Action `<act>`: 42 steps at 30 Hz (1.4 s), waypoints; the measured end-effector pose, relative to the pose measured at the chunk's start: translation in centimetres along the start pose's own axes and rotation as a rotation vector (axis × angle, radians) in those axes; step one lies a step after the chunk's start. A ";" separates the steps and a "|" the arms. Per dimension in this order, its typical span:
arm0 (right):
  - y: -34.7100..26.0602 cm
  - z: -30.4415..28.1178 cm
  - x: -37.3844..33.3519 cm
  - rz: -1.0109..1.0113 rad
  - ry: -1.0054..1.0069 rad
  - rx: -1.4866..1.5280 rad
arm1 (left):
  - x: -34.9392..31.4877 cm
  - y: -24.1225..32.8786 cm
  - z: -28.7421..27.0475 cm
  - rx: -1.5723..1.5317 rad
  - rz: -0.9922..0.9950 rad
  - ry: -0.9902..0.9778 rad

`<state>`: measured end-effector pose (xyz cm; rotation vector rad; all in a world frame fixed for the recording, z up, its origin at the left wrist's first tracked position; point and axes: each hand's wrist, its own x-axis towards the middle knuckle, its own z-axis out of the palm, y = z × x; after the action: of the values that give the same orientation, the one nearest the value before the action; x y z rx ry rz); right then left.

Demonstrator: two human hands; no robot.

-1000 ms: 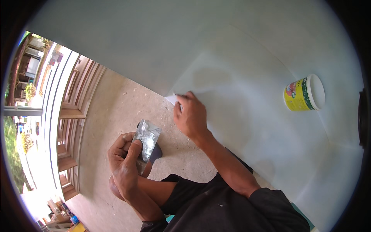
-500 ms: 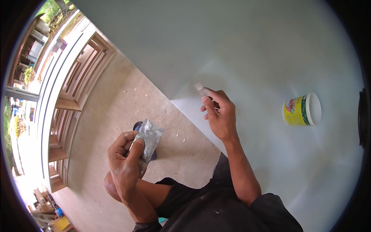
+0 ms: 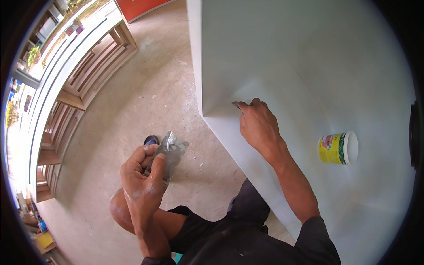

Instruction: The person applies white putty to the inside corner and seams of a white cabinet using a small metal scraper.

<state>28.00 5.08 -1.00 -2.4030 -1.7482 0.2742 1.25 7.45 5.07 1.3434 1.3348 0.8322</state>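
Observation:
My left hand [image 3: 143, 181] is closed on a flat grey metal plate [image 3: 176, 155], thumb on top. Whitish paste is smeared over the plate. My right hand [image 3: 260, 126], back turned up, grips a small scraper [image 3: 235, 104]; only its tip shows past the fingers. That tip is at or close to the pale grey-white board [image 3: 265, 48], near an inner corner by its left edge; contact I cannot make out. Right of my right forearm, a plastic tub [image 3: 331, 149] with a yellow and green label lies on its side, its white rim facing right.
On the left stands a long wooden frame with open compartments [image 3: 70, 99]. Concrete floor [image 3: 154, 88] with white flecks lies between it and the board. A dark blue shoe [image 3: 151, 140] shows behind the plate. A red panel [image 3: 141, 6] is at the top.
My right hand has turned from fingers up to back up, bringing the scraper down toward the board's corner. My left hand has barely moved. The view has swung, bringing in the red panel.

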 end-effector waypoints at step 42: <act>-5.0 -0.1 -1.4 -0.090 -0.138 -0.005 | 0.3 -0.3 -2.5 -0.203 0.043 0.028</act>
<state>22.94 5.25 0.35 -2.3515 -1.9108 0.4334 -1.14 8.14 5.31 1.2085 1.2114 0.9915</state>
